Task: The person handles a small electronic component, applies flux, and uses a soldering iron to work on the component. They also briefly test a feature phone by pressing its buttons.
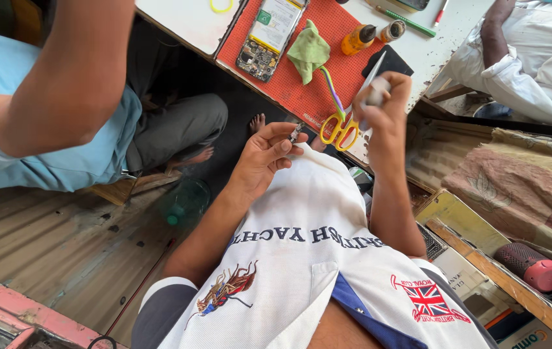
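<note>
Grey metal, small: a tiny component [296, 133] pinched between thumb and fingertips of the left hand [264, 157], which is raised off the bench at chest height, probably so the piece sits close under the eye. Too small to identify further.

Right hand [382, 110]: closed around a slim pale tool [373, 81], blade or spudger by its shape (tip angled up and away from the body), held pen-fashion, apparently for fine control. It hovers just beside the left hand, apart from the component.

Red work mat [327, 97]: perforated, laid on the white bench [185, 19], presumably to keep small parts from rolling. On it:
- opened phone [269, 37], back removed, circuitry exposed, lying flat;
- green cloth [309, 50], crumpled, near the phone;
- scissors [339, 126], yellow handles, at the mat's near edge within reach of both hands;
- orange bottle [357, 40] with dark nozzle, lying tilted, a smaller capped vial [392, 30] beside it;
- black flat pad [389, 63], partly behind the right hand.

Bench, further: green pen [411, 23].

Surroundings: another person's arm [72, 77] in a light blue sleeve, upper left; a pink-and-grey cylinder [529, 266] on the shelf, lower right.
</note>
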{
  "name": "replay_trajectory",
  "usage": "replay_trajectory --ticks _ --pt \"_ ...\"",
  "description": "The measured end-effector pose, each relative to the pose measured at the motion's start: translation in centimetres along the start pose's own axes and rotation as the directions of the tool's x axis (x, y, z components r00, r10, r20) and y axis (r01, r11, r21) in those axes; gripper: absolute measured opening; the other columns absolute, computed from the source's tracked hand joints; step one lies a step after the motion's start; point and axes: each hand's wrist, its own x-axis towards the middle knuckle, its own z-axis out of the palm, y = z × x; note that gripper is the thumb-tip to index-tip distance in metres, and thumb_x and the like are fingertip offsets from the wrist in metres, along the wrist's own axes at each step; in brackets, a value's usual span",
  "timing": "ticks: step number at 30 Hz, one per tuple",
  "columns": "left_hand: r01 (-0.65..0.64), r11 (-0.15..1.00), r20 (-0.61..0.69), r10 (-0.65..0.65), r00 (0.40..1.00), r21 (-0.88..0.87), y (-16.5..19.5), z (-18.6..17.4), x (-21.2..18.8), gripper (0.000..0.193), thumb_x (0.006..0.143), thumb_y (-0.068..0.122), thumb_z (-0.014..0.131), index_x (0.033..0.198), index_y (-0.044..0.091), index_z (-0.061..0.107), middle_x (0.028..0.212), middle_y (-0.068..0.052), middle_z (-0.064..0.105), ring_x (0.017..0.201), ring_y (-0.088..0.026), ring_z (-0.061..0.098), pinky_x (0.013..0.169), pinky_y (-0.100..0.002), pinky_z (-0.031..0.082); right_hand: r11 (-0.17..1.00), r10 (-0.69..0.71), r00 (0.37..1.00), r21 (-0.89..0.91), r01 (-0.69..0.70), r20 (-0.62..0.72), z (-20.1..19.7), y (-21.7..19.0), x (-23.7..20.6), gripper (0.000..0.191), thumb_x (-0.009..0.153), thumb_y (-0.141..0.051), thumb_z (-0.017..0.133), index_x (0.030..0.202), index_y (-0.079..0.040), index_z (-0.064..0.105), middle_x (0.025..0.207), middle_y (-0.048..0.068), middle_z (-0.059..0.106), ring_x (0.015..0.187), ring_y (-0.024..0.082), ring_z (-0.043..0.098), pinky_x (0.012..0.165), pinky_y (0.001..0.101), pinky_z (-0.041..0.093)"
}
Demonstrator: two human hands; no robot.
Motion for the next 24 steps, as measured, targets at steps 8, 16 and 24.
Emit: replay_trajectory --ticks 8,16,24 --pt "-0.06 0.998 -0.03 0.059 0.998 -0.024 1.4 -2.2 -0.1 0.036 0.094 0.014 0.078 0.128 0.007 0.067 0.12 -0.012 0.075 0.099 -0.017 0.075 0.073 -0.024 0.06 0.619 -0.234 0.97 -0.761 0.195 0.059 5.1 3.7 3.6 0.051 0.102 0.012 0.052 0.146 -0.006 0.035 0.13 0.024 0.056 0.118 0.038 0.062 0.1 0.0468 0.053" --pt "-0.035 0.997 0.02 0.036 0.999 -0.064 4.4 -4.8 -1.2 0.037 0.093 0.013 0.078 0.128 0.007 0.067 0.118 -0.013 0.075 0.098 -0.018 0.075 0.072 -0.025 0.06 0.491 -0.416 0.862 -0.727 0.481 0.29 10.8 2.6 -0.8 0.048 0.091 0.015 0.059 0.135 -0.002 0.055 0.134 0.022 0.059 0.126 0.043 0.059 0.108 0.0502 0.05" --pt "0.113 0.993 0.197 -0.108 0.974 -0.015 10.7 -8.5 -1.5 0.037 0.095 0.012 0.077 0.13 0.006 0.066 0.121 -0.013 0.074 0.1 -0.018 0.074 0.076 -0.025 0.061 0.821 -0.322 0.933 -0.538 0.191 -0.16 15.7 3.1 -4.1 0.022 0.103 0.015 0.058 0.12 0.002 0.062 0.121 0.015 0.068 0.111 0.022 0.067 0.097 0.0302 0.054"
